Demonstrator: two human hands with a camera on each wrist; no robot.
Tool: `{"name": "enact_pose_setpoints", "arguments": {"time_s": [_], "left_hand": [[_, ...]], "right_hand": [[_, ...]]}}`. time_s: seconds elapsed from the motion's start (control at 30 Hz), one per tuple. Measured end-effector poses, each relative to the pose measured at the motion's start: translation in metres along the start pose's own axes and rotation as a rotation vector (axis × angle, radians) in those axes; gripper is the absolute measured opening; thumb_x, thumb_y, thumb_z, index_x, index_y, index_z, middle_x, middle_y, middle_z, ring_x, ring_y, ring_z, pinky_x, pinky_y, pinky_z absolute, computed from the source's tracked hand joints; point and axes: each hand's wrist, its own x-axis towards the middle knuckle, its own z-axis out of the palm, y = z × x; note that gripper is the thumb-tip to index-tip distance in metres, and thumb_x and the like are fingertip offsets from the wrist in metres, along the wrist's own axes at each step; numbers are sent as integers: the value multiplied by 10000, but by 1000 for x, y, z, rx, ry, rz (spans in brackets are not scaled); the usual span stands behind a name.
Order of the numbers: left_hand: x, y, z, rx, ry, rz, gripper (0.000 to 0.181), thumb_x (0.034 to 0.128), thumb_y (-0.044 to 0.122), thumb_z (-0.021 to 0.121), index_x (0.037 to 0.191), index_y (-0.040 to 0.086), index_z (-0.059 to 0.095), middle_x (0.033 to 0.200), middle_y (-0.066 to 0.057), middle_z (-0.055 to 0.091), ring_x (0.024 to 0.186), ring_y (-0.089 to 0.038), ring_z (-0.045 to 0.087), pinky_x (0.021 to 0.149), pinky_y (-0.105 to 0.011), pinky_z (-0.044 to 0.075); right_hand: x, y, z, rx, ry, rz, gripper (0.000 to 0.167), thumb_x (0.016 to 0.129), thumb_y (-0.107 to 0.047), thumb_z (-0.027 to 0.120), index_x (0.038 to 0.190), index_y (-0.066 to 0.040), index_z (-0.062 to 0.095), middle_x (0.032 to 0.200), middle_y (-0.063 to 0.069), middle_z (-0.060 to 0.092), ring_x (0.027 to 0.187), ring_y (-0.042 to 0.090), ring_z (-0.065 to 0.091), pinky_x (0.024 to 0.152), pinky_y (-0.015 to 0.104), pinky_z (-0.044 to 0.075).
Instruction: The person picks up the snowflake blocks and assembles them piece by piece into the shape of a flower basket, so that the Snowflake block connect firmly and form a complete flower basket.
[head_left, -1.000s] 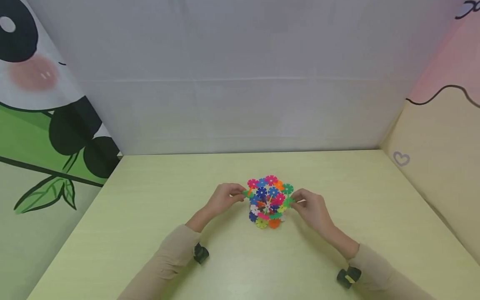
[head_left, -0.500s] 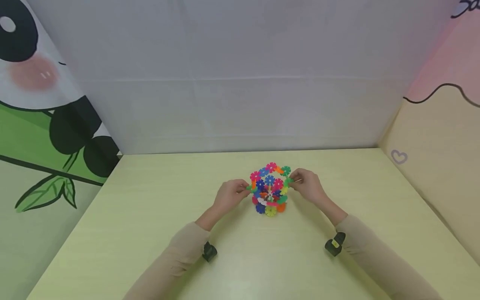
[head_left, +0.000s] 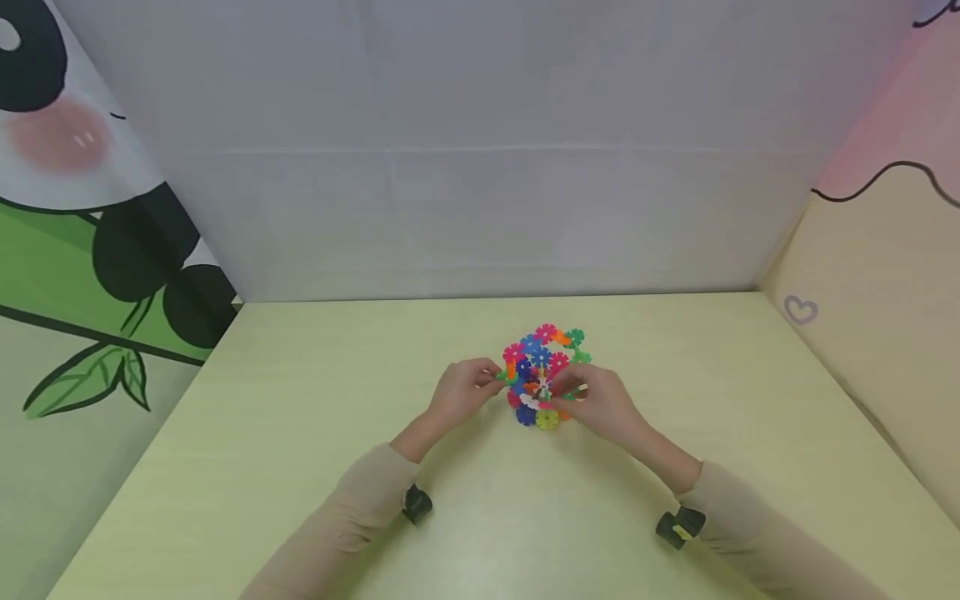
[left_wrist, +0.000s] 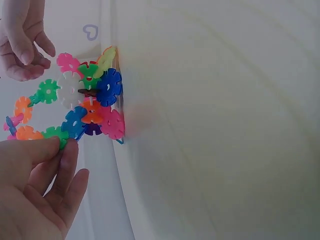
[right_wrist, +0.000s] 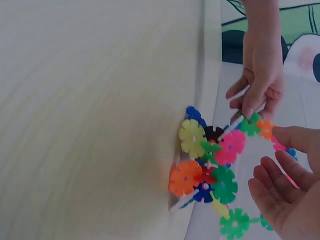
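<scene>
A basket-like build of colourful interlocking snowflake discs [head_left: 547, 419] stands near the middle of the table, with a looped chain of discs rising from it. My left hand [head_left: 461, 393] pinches a green disc [left_wrist: 56, 133] on the left side of that loop between thumb and fingertips. My right hand [head_left: 606, 406] is in front of the build's right side, hiding part of it in the head view. Its thumb and fingers [right_wrist: 280, 182] are spread with nothing between them. A gap shows between the right hand [left_wrist: 22, 47] and the discs in the left wrist view.
The pale wooden table [head_left: 337, 358] extends around the build on all sides. Behind it rises a grey-white panel [head_left: 487, 225]. Printed side panels flank the table, a panda [head_left: 142, 250] on the left and a pink-and-cream one [head_left: 877, 275] on the right.
The build was pushed away from the person, then stayed nearly in place. My right hand released the green disc on the right and moved left and nearer; my left hand keeps its pinch.
</scene>
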Motion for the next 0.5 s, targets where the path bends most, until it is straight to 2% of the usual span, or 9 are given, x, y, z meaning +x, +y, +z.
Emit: {"name": "enact_pose_setpoints", "arguments": {"time_s": [0.1, 0.23, 0.37, 0.5], "left_hand": [[0, 0, 0, -19, 0, -2, 125, 916, 104, 683, 991, 5, 697, 1012, -166, 763, 941, -286, 749, 758, -335, 617], [-1, 0, -1, -42, -1, -5, 111, 907, 92, 689, 977, 7, 674, 997, -175, 766, 934, -289, 751, 725, -300, 610], [-4, 1, -2, -58, 3, -25, 88, 904, 89, 693, 945, 23, 651, 990, -174, 767, 923, -286, 753, 671, -259, 582], [-4, 3, -1, -71, 6, -31, 99, 896, 94, 704, 934, 24, 646, 997, -180, 764, 930, -296, 750, 672, -271, 589]], "right_hand": [[5, -3, 13, -66, -80, -26, 209, 818, -100, 787, 986, 1, 717, 957, 125, 743, 905, 258, 694, 805, 371, 603], [13, -2, 23, -114, -127, -18, 213, 791, -96, 814, 973, -23, 733, 947, 94, 746, 872, 199, 677, 779, 317, 593], [18, -1, 25, -149, -146, -30, 188, 803, -88, 800, 970, -26, 740, 936, 84, 745, 840, 162, 652, 744, 261, 562], [21, 1, 20, -163, -135, -48, 166, 816, -74, 782, 971, -23, 747, 944, 95, 754, 859, 192, 661, 758, 282, 556]]}}
